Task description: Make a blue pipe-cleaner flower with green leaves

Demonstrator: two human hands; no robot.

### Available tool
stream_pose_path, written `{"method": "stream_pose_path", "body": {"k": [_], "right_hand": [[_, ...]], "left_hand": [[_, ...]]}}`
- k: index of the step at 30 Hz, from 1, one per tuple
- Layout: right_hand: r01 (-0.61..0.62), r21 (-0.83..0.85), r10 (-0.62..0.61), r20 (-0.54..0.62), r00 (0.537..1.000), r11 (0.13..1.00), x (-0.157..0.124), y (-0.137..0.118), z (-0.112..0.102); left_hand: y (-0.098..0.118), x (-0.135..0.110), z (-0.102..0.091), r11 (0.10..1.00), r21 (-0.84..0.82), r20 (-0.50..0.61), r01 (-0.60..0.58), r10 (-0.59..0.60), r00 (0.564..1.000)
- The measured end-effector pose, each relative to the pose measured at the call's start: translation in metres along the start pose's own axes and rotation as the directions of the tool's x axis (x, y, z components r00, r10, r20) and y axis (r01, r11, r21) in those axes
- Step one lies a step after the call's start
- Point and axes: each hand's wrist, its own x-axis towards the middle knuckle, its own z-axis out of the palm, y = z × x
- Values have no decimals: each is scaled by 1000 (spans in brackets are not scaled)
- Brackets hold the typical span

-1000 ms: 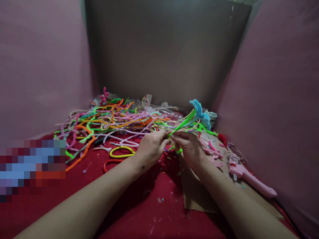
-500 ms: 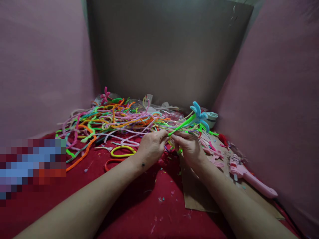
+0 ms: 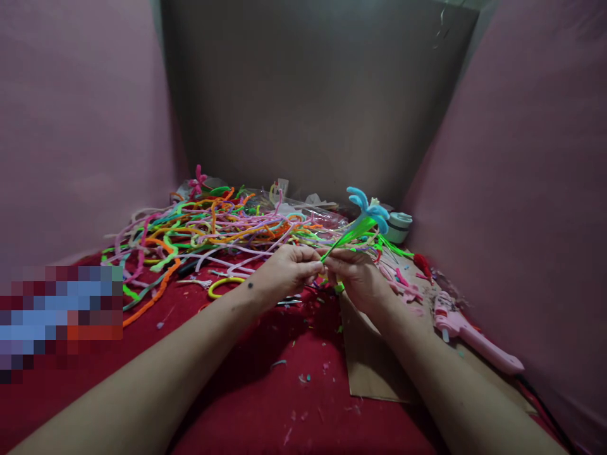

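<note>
A pipe cleaner flower with blue petals and a bright green base and stem points up and to the right between my hands. My left hand pinches the lower end of its green stem. Close beside it, my right hand also has its fingers closed on the stem, just below the flower's base. The stem's very tip is hidden by my fingers. Yellow-handled scissors lie partly behind my left wrist.
A tangled heap of coloured pipe cleaners spreads behind and left of my hands. To the right, a pink glue gun rests on a cardboard sheet. A pale round roll stands behind. Scraps litter the red cloth.
The flower has turned in my fingers, so its petals now face differently and sit slightly farther left. My left hand has rolled, its thumb now lying along the stem.
</note>
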Motion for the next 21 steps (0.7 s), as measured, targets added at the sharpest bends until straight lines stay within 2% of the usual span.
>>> {"method": "stream_pose_path", "body": {"k": [4, 7, 9, 11, 12, 14, 16, 18, 19, 21], "right_hand": [[-20, 87, 15, 52, 999, 996, 1, 0, -1], [10, 162, -12, 8, 1000, 987, 1, 2, 0], [25, 160, -17, -53, 998, 987, 2, 3, 1], [28, 140, -12, -117, 993, 990, 1, 4, 3], [31, 129, -11, -149, 989, 991, 0, 5, 4], [36, 99, -16, -202, 979, 994, -1, 5, 7], [33, 42, -22, -243, 970, 999, -4, 5, 11], [20, -23, -25, -254, 967, 1000, -6, 3, 14], [11, -44, -22, -252, 967, 999, -6, 1, 15], [9, -47, -21, -248, 968, 999, -6, 0, 16]], "left_hand": [[-4, 0, -4, 979, -193, 125, 70, -46, 991], [-4, 0, -6, 967, -235, 179, 96, -54, 982], [-2, 0, -5, 988, -144, 156, 55, -33, 987], [-2, 1, -2, 995, 79, 46, -53, 50, 998], [-3, 2, 0, 966, 231, -20, -119, 127, 992], [-8, 1, 5, 806, 551, -99, -216, 320, 942], [-15, 1, 8, 580, 779, -79, -240, 470, 879], [-21, 0, 7, 417, 879, -27, -230, 527, 850], [-23, -1, 7, 387, 894, -20, -225, 537, 843], [-23, 0, 4, 431, 875, -55, -220, 541, 840]]}}
